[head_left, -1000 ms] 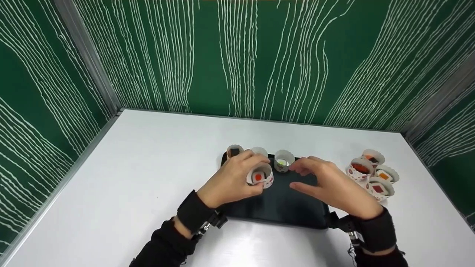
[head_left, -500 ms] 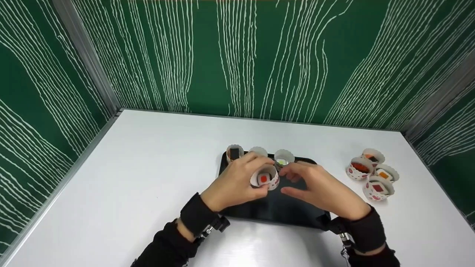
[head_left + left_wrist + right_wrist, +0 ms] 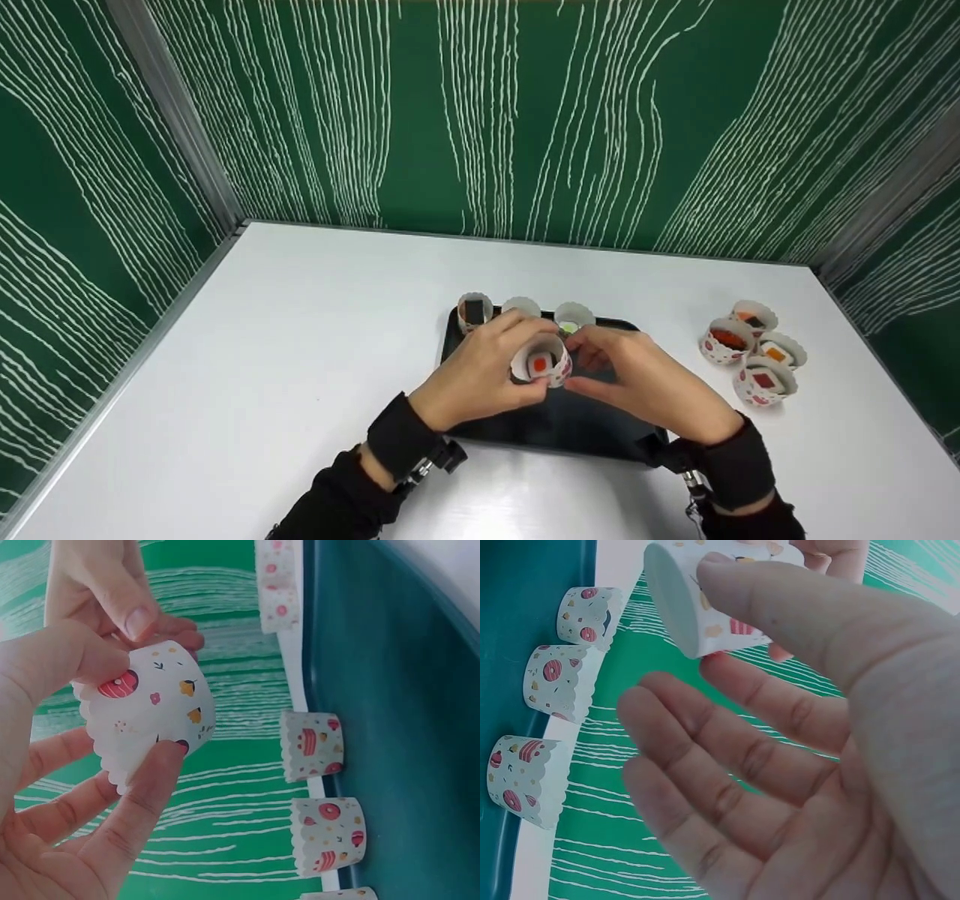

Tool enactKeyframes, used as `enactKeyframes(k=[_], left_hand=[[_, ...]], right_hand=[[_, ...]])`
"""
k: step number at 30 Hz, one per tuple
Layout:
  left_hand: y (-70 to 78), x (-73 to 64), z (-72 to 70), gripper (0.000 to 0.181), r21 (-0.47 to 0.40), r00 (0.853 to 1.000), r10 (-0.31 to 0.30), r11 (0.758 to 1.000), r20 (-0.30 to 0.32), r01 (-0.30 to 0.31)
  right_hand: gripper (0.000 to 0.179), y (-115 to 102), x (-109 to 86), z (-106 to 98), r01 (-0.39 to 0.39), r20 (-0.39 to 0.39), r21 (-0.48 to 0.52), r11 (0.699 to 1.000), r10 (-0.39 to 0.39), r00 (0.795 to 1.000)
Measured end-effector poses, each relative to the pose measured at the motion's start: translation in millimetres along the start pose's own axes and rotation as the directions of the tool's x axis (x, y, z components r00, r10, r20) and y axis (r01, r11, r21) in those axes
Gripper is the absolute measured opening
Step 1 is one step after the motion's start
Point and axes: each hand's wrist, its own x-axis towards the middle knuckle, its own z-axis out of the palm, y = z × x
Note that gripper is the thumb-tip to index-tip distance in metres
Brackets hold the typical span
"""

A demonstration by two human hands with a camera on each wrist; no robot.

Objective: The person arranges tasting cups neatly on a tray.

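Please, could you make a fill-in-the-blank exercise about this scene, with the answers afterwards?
1. The left hand holds a paper cup; beneath it lies a dark, rectangular ____.
2. Along its far edge stand ____ other cups.
3. On the table, at the right, is a cluster of ____ cups.
4. The wall with white lines is coloured ____.

Answers: tray; three; four; green.

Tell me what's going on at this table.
A person's left hand holds a patterned paper cup, with a red-and-white piece inside, above a black tray. The right hand is at the cup too; whether it grips is unclear. Three cups stand along the tray's far edge, and four more cups sit together on the white table to the right.
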Motion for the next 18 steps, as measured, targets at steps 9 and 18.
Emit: enactKeyframes(k=[9, 18], left_hand=[[-1.0, -0.5, 2.0, 0.056, -0.012, 1.0, 0.012, 1.0, -0.009, -0.012], [0.6, -0.4, 0.4, 0.063, -0.009, 1.0, -0.014, 1.0, 0.026, 0.014]], right_hand=[[0.037, 1.0, 2.5, 2.1, 0.002, -0.012, -0.009, 1.0, -0.002, 1.0], [0.039, 2.2, 4.9, 2.9, -0.007, -0.002, 0.025, 1.0, 0.007, 1.0]])
